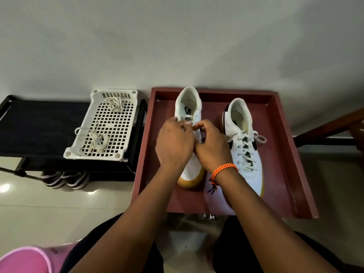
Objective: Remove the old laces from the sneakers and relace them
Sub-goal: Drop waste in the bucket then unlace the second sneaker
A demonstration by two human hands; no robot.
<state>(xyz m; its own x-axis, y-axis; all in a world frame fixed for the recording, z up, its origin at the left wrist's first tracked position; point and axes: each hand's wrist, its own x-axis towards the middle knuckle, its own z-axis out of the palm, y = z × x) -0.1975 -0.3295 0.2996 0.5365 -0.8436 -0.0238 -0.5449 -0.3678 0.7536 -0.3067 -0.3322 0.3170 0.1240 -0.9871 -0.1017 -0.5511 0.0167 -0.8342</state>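
Two white sneakers with tan soles stand in a dark red tray [283,146]. The right sneaker [243,146] is fully laced with a white lace tied in a bow. Both my hands are over the left sneaker [189,105], near its upper eyelets. My left hand [174,142] and my right hand [211,146] have curled fingers that pinch a white lace [190,126] between them at the tongue. The middle of this shoe is hidden under my hands.
A white perforated basket [86,148] sits on a black rack [39,125] to the left, holding two loose bundles of laces [98,140]. Striped shoes [65,180] stand under the rack. A wall rises behind. A pink object [23,261] lies at the bottom left.
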